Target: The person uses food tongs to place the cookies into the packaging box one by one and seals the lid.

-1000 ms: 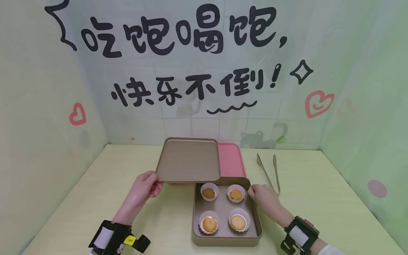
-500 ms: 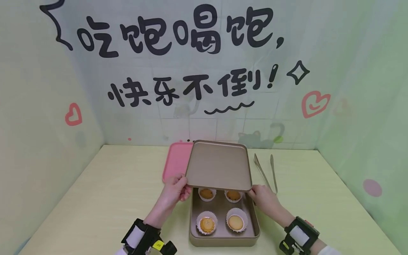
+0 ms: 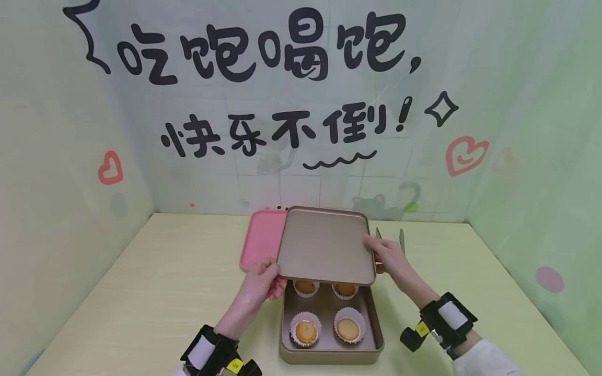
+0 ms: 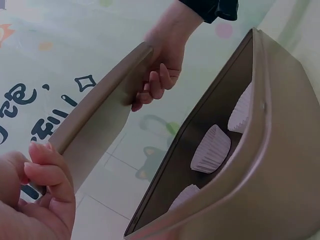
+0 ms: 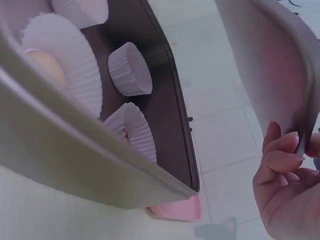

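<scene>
A bronze metal lid (image 3: 326,245) is held above the far part of a matching deep rectangular baking tin (image 3: 331,357). At the lid's near left corner, my left hand (image 3: 261,282) pinches the rim between thumb and curled fingers. My right hand (image 3: 390,258) grips the right edge; its fingers (image 5: 280,162) curl under that rim in the right wrist view. Inside the tin sit several small round cakes in white paper cups, the near ones being a browned cake (image 3: 306,331) and a paler cake (image 3: 348,329). The lid partly hides the far cakes.
Behind the lid at left lies a pink tray (image 3: 261,240), partly covered from sight. Metal tongs (image 3: 402,240) lie at the back right, mostly hidden by my right hand. A printed cloth wall (image 3: 291,183) closes off the table's (image 3: 188,271) back edge.
My left hand has carried the lid rightward over the tin, uncovering the pink tray's left side. My right hand has left the tin's right edge and risen to grasp the lid.
</scene>
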The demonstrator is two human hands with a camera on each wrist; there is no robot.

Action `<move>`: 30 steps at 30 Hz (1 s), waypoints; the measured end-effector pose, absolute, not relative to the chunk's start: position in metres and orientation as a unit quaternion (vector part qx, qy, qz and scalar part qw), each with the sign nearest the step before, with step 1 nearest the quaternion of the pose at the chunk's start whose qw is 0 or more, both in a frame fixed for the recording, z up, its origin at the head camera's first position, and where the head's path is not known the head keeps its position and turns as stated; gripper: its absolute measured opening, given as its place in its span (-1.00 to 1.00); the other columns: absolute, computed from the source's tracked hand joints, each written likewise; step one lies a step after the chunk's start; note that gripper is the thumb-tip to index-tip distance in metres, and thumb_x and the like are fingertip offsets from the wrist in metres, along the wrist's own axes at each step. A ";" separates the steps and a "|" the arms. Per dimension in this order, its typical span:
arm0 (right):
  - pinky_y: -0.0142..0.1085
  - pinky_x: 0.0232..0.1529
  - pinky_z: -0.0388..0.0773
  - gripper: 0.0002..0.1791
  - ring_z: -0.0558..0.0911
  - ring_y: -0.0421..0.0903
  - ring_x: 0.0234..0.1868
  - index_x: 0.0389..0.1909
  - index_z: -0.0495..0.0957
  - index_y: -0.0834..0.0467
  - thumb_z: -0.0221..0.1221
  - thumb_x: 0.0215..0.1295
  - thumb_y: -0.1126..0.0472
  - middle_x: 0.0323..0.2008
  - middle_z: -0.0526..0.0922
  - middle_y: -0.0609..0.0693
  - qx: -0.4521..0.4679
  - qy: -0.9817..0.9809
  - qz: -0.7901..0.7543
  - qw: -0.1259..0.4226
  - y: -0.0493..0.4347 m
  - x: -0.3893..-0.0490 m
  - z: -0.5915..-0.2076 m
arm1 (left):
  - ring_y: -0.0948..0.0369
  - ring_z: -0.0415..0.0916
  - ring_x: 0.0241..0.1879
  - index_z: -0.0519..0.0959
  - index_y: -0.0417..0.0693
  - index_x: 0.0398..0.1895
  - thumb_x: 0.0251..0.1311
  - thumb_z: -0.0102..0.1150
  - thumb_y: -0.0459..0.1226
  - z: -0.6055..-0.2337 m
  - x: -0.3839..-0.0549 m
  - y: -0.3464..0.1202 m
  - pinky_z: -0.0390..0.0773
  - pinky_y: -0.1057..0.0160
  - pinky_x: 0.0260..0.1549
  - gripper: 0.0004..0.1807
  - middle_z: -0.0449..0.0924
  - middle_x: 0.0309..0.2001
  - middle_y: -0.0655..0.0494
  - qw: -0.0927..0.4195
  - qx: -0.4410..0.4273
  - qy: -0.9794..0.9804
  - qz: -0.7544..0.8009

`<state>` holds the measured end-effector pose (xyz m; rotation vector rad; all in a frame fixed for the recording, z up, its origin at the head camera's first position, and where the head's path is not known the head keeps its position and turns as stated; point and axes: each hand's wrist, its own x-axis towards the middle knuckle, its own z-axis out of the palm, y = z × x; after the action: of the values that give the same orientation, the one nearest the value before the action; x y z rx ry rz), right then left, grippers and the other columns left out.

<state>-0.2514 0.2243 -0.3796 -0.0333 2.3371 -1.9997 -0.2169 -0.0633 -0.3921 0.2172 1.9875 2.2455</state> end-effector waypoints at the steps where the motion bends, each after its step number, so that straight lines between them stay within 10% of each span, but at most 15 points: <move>1: -0.39 -0.64 0.30 -0.59 0.38 -0.20 -0.62 -0.46 0.41 0.29 -0.04 0.33 -0.01 -0.62 0.42 0.01 -0.012 0.757 -0.652 0.038 0.225 -0.252 -0.379 | 0.32 0.23 -0.78 0.28 -0.26 -0.50 0.17 -0.25 -0.48 -0.393 -0.217 -0.064 0.23 0.44 -0.78 -0.88 0.38 -0.69 0.04 0.070 0.075 0.663 0.742; 9: -0.42 -0.65 0.20 -0.66 0.21 -0.24 -0.69 -0.57 0.38 0.21 -0.05 0.35 0.10 -0.69 0.23 -0.07 -0.013 0.753 -0.656 0.046 0.230 -0.253 -0.375 | 0.29 0.26 -0.78 0.33 -0.26 -0.47 0.28 -0.17 -0.29 -0.394 -0.226 -0.073 0.25 0.40 -0.78 -0.78 0.40 -0.69 0.03 0.119 0.120 0.716 0.678; 20: -0.42 -0.64 0.15 -0.66 0.23 -0.22 -0.68 -0.56 0.39 0.21 -0.04 0.36 0.10 -0.69 0.23 -0.05 -0.027 0.758 -0.650 0.050 0.227 -0.253 -0.373 | 0.27 0.24 -0.80 0.40 -0.32 -0.39 0.29 -0.07 -0.30 -0.382 -0.256 -0.075 0.22 0.36 -0.79 -0.79 0.33 -0.74 0.04 0.056 0.137 0.768 0.624; 30: -0.34 -0.66 0.42 -0.68 0.45 -0.14 -0.67 -0.47 0.37 0.43 -0.03 0.35 0.23 -0.68 0.43 0.12 -0.136 0.779 -0.602 -0.112 0.221 -0.244 -0.353 | -0.07 0.49 -0.53 0.45 -0.42 -0.19 0.28 -0.17 -0.48 -0.356 -0.256 -0.064 0.53 0.21 -0.62 -0.81 0.45 -0.49 -0.21 -0.075 0.157 0.761 0.625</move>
<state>-0.2435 0.2207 -0.3532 -0.4591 2.6374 -2.0404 -0.2563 -0.0644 -0.3563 0.5169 2.5124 2.0637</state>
